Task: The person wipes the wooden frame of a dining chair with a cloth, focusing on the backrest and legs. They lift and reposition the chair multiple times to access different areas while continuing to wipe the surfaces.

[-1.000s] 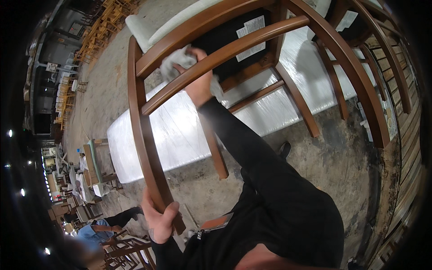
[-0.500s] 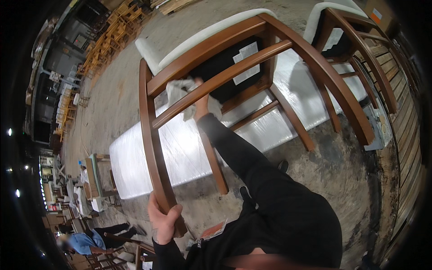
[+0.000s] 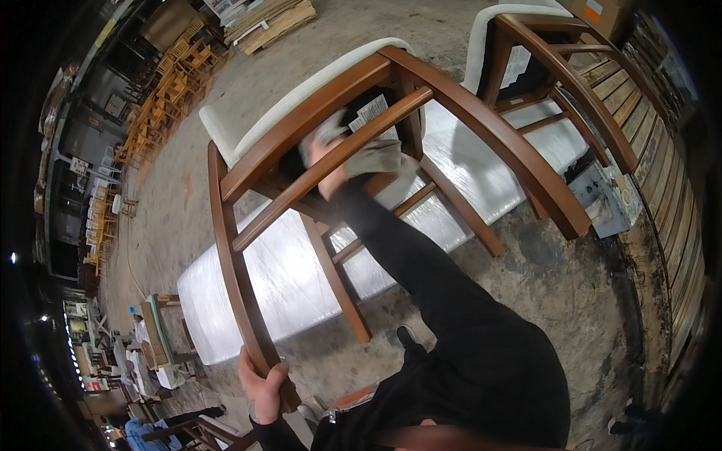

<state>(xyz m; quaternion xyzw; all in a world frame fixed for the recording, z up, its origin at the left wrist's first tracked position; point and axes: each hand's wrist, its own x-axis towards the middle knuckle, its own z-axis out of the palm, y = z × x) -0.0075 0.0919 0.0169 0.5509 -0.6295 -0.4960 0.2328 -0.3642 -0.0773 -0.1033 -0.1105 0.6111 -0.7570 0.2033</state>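
A brown wooden chair (image 3: 307, 129) with pale upholstery lies tipped on a plastic-wrapped platform (image 3: 289, 263), its legs and dark underside toward me. My left hand (image 3: 263, 383) is wrapped round the lower end of its near left leg (image 3: 239, 289). Reaching behind the crossbar (image 3: 338, 165), my right hand (image 3: 331, 171) holds a greyish cloth (image 3: 380, 159) against or close to the underside. Motion smears that hand and part of the cloth. A pale label (image 3: 368, 111) shows on the dark underside.
A second similar chair (image 3: 560, 71) lies to the right on the same platform. Wooden slats (image 3: 647, 143) run along the right edge, beside a grey box (image 3: 602, 203). Stacked boards (image 3: 271, 22) and rows of chairs (image 3: 169, 86) stand farther back. A person in blue (image 3: 143, 434) is at lower left.
My right hand has moved with the cloth across the underside, the cloth now spreading farther right. In view, the chair and my left hand on its leg sit lower and slightly left.
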